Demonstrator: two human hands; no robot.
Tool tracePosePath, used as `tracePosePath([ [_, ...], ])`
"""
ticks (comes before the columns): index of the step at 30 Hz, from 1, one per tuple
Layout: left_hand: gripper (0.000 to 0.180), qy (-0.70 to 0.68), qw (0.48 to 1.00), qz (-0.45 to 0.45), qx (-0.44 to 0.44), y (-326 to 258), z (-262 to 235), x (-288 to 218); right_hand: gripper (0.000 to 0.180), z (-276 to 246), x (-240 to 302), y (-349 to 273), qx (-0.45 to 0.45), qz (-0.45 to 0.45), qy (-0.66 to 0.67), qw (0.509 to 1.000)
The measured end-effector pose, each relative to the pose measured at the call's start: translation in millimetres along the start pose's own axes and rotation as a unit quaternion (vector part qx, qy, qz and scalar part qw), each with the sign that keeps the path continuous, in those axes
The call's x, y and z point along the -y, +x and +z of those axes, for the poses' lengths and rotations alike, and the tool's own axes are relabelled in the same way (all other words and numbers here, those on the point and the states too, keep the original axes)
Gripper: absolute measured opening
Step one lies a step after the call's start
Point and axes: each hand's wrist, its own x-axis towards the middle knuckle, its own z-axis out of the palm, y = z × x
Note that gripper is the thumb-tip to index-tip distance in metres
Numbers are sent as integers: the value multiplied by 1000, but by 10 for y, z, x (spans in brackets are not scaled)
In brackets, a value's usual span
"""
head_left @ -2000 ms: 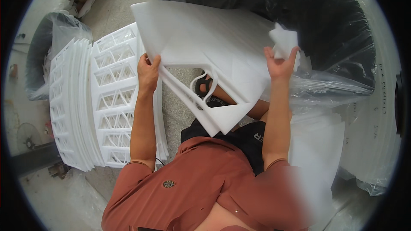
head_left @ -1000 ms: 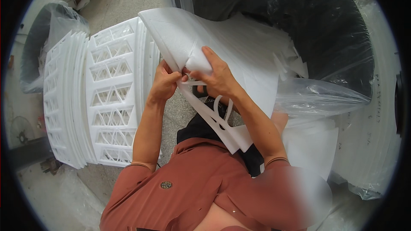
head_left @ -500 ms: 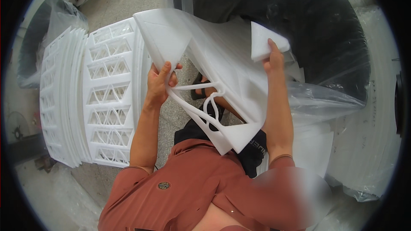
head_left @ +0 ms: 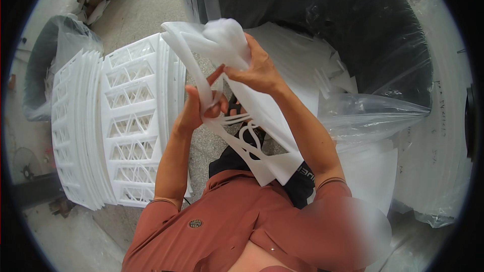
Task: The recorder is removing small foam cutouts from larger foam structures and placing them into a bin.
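"Biggest container?"
"The black-lined bin (head_left: 388,45) at one o'clock, white foam pieces (head_left: 337,70) inside."
"Smaller?"
"The dark bin (head_left: 41,68) at ten o'clock, contents unclear."
"The foam sheet (head_left: 269,118)?"
"Central. Left hand (head_left: 191,111) curls fingers round its edge; right hand (head_left: 259,70) grips a blurred flap (head_left: 227,43)."

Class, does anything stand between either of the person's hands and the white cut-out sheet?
Nothing visible does. The left hand touches a narrow strip of the white sheet, and the right hand holds blurred white foam at its upper end; whether that foam belongs to the sheet is unclear.
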Motion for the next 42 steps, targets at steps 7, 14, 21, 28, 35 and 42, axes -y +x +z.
tracePosePath([
  [7, 65, 71, 991, -30, -105, 15, 106, -39, 60, -339, -117, 51, -7, -29, -88, 996],
  [14, 47, 84, 984, -21, -156, -14, -89, -147, 44, -1437, -691, -208, -217, 81, 297, 926],
  [21, 42, 82, 986, -13, -146, 136, -30, -193, 51, -1770, -1001, -384, -409, 100, 460, 782],
  [28, 30, 72, 974, 1, -213, 117, -61, -85, 50, -1902, -1295, -343, -551, 137, 541, 620],
  [35, 34, 52, 960, 16, -274, 83, -286, -203, 60, -2549, -1942, -1106, -637, 47, 528, 560],
  [42, 50, 135, 960, 74, -233, 175, -379, -949, 107, -1416, -1045, -1428, -307, 141, 235, 912],
])
